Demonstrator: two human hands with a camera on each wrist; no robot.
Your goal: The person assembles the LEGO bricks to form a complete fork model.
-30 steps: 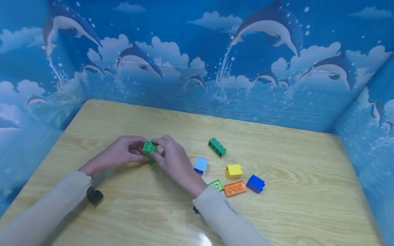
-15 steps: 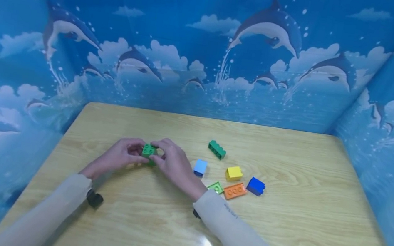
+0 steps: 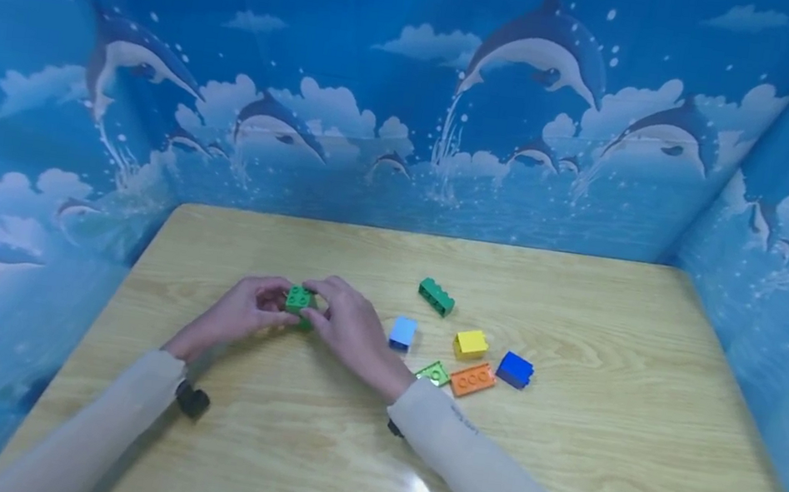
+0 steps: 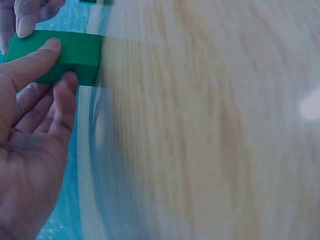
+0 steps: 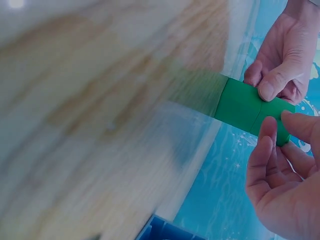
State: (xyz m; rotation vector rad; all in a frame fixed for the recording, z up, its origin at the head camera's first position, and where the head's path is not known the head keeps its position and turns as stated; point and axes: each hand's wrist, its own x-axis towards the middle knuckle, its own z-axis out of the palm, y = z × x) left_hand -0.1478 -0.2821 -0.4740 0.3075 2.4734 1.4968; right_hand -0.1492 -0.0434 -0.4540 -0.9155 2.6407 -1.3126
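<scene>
Two green toy building bricks [image 3: 298, 300], stacked with a seam between them, stand at the left of the table with studs facing up. My left hand [image 3: 241, 313] grips the stack from the left, its thumb [image 4: 50, 46] lying across a side face. From the right, my right hand [image 3: 350, 330] pinches the upper part near the studded end, as the right wrist view shows in the green stack [image 5: 252, 107]. The fingers of both hands hide parts of the bricks.
Right of the hands lie a light blue brick [image 3: 402, 333], a dark green brick [image 3: 436, 296], a yellow brick [image 3: 471, 344], a dark blue brick [image 3: 515, 370], an orange brick [image 3: 472, 379] and a light green brick [image 3: 433, 373], partly behind the right sleeve. Dolphin-print cloth [image 3: 400, 95] surrounds the table.
</scene>
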